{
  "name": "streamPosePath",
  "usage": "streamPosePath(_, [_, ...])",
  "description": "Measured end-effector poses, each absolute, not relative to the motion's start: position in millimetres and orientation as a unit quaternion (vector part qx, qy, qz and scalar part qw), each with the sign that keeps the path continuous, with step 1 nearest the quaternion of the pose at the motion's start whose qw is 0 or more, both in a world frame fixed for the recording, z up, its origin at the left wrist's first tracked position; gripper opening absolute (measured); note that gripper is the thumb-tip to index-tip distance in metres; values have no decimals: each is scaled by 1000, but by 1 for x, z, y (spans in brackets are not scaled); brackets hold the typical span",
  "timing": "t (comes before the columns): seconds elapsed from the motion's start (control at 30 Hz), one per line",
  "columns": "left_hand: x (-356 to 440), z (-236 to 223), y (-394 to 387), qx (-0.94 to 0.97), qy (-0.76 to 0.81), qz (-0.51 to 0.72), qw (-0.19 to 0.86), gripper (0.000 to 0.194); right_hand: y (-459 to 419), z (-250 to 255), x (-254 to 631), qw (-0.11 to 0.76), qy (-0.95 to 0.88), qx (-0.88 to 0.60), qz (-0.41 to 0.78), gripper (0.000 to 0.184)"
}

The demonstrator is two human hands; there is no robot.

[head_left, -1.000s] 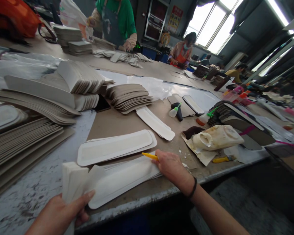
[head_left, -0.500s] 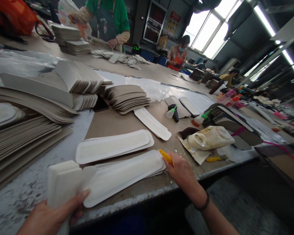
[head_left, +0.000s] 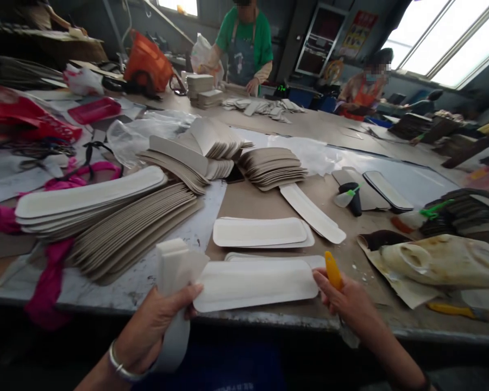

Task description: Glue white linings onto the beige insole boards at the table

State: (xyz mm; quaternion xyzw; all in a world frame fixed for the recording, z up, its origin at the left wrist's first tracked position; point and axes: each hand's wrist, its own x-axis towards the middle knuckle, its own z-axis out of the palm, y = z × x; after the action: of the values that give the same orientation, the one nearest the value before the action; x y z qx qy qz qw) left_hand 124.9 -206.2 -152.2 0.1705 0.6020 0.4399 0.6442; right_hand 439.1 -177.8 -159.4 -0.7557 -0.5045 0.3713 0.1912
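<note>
A long white panel (head_left: 256,285) with rounded ends is held level between my hands, over the near table edge. My left hand (head_left: 152,320) is closed around a folded bundle of white strips (head_left: 173,271), its thumb also pressing the panel's left end. With its fingertips my right hand (head_left: 346,296) pinches the panel's right end. It also grips a yellow-handled brush (head_left: 333,270), handle up; the pale lower end is partly hidden. Just behind lie similar panels (head_left: 275,258), partly covered by the held one. Farther back is another white panel pair (head_left: 261,232).
Stacks of grey-brown pieces (head_left: 138,233) and white-topped panels (head_left: 93,193) stand at left. A stained plastic container (head_left: 444,260) lies at right, near another yellow-handled brush (head_left: 452,309). A green-tipped bottle (head_left: 344,198) lies behind. A person in green (head_left: 244,49) works across the table.
My view has swung left. The top panel has been lifted off the pile beneath it, and my right hand now pinches its right end with the brush kept in the grip.
</note>
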Motion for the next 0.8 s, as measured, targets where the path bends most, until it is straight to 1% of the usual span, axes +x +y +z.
streamPosePath(0.1, [119,-150,-209,158,599,443,648,45,-180,-158,433,223,-475,-735,430,45])
streamPosePath(0.17, [118,-148,-211,157,595,436,657,45,-182,-156,431,224,-470,-725,451,44])
streamPosePath(0.3, [117,-148,-212,150,582,433,672,45,-187,-153,426,215,-492,-719,441,46])
streamPosePath(0.43, [116,-153,-211,152,607,425,653,48,-193,-151,425,216,-507,-722,418,45])
streamPosePath(0.5, [116,-156,-211,149,622,427,639,49,-196,-152,424,220,-503,-718,428,47])
streamPosePath(0.63, [116,-161,-213,144,622,431,637,44,-200,-156,422,238,-490,-696,467,51])
streamPosePath(0.8, [118,-161,-213,129,628,436,631,43,-203,-164,427,253,-477,-690,482,53])
